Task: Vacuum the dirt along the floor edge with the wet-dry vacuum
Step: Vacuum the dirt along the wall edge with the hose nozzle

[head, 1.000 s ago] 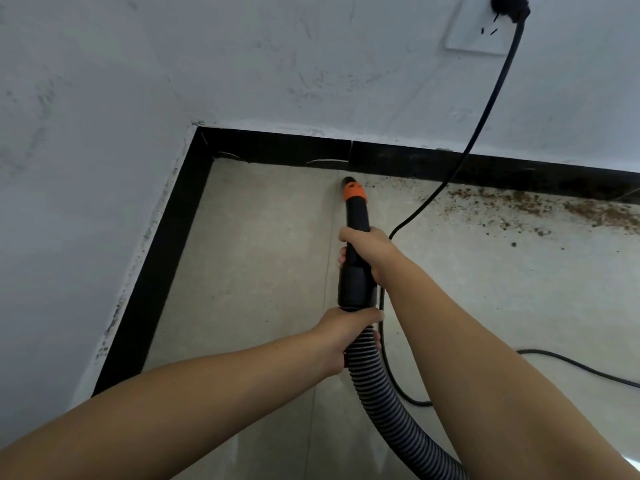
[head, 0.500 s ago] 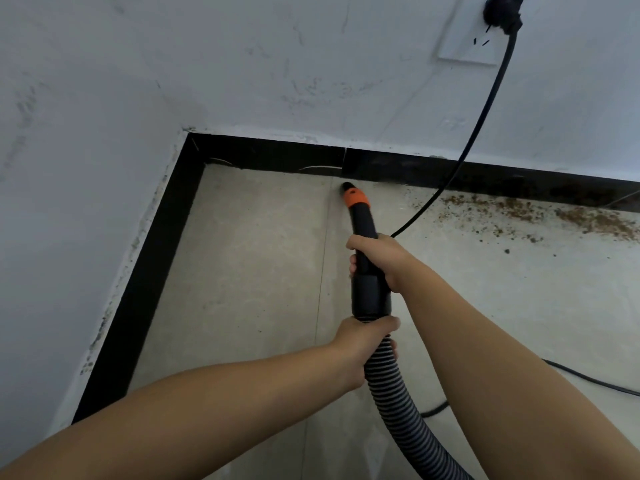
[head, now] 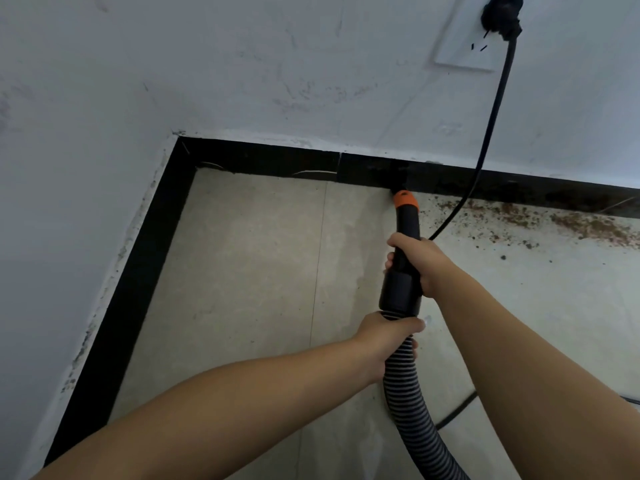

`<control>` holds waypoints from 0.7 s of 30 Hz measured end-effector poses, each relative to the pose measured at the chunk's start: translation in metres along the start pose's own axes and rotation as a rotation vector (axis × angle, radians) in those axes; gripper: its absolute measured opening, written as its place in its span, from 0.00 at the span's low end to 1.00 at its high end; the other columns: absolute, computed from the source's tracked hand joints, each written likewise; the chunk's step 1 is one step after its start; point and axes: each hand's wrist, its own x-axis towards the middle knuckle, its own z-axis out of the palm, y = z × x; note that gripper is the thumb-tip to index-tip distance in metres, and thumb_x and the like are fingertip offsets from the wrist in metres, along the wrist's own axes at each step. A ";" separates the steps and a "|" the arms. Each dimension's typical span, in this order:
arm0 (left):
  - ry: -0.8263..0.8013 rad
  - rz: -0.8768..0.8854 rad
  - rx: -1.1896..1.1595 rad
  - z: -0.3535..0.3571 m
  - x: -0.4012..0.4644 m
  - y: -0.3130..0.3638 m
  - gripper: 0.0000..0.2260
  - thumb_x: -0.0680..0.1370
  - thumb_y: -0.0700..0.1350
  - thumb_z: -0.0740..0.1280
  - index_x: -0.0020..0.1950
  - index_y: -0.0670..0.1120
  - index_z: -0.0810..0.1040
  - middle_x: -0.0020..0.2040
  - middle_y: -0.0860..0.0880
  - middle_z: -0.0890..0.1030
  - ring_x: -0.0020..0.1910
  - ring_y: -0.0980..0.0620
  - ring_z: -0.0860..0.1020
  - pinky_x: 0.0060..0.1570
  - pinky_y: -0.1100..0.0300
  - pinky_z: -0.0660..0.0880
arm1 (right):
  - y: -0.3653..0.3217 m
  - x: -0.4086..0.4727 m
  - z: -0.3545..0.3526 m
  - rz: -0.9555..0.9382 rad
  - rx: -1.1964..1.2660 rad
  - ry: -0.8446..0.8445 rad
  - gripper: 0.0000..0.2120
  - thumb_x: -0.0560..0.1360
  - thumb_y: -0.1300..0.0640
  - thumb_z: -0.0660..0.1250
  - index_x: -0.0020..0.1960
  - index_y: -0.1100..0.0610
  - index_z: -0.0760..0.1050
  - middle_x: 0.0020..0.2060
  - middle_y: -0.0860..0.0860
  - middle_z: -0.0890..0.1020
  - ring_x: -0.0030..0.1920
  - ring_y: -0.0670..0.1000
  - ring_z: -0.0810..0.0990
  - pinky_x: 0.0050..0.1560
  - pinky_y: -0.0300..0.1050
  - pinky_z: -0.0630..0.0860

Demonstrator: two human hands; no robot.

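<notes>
A black vacuum nozzle with an orange collar points at the foot of the black baseboard on the far wall. My right hand grips the black nozzle tube from the right. My left hand grips the ribbed grey hose just behind the tube. Brown dirt lies along the floor edge to the right of the nozzle tip, with loose specks spreading onto the tile.
A black power cord hangs from a plug in the white wall socket, crosses the floor behind my right arm and reappears near the hose. The room's corner and a second black baseboard lie to the left. Pale floor tiles fill the middle.
The nozzle has moved right along the far baseboard, from the tile seam toward the dirt. Both hands kept their grip and shifted right with it.
</notes>
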 end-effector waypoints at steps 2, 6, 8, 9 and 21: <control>0.011 0.008 -0.011 0.003 0.002 -0.001 0.09 0.74 0.39 0.71 0.50 0.40 0.74 0.32 0.45 0.76 0.27 0.51 0.75 0.28 0.63 0.76 | -0.001 0.001 -0.001 -0.003 -0.012 -0.002 0.07 0.74 0.63 0.66 0.50 0.60 0.68 0.30 0.56 0.74 0.27 0.52 0.74 0.39 0.49 0.77; 0.077 0.016 -0.048 -0.005 0.001 -0.008 0.07 0.74 0.39 0.70 0.51 0.40 0.75 0.34 0.45 0.77 0.29 0.50 0.76 0.28 0.62 0.76 | 0.002 -0.002 0.017 -0.017 -0.077 -0.048 0.07 0.74 0.63 0.66 0.49 0.60 0.69 0.30 0.55 0.75 0.26 0.52 0.74 0.36 0.46 0.77; 0.113 0.013 -0.081 -0.016 0.000 -0.011 0.06 0.75 0.39 0.69 0.50 0.40 0.75 0.34 0.45 0.77 0.30 0.50 0.76 0.29 0.62 0.76 | 0.005 -0.003 0.033 -0.029 -0.115 -0.080 0.07 0.74 0.63 0.66 0.49 0.60 0.69 0.30 0.55 0.75 0.27 0.52 0.75 0.35 0.46 0.77; 0.126 0.013 -0.101 -0.021 -0.001 -0.011 0.06 0.75 0.39 0.69 0.50 0.40 0.75 0.34 0.45 0.77 0.29 0.50 0.76 0.29 0.61 0.77 | 0.006 -0.003 0.042 -0.036 -0.132 -0.101 0.06 0.74 0.63 0.66 0.48 0.59 0.69 0.30 0.55 0.75 0.27 0.52 0.75 0.36 0.47 0.77; 0.219 0.061 -0.215 -0.074 -0.009 -0.004 0.07 0.75 0.40 0.69 0.51 0.41 0.75 0.32 0.45 0.77 0.28 0.50 0.76 0.29 0.61 0.75 | 0.005 -0.004 0.114 -0.049 -0.241 -0.258 0.08 0.74 0.63 0.66 0.50 0.59 0.69 0.32 0.55 0.76 0.28 0.51 0.76 0.33 0.44 0.78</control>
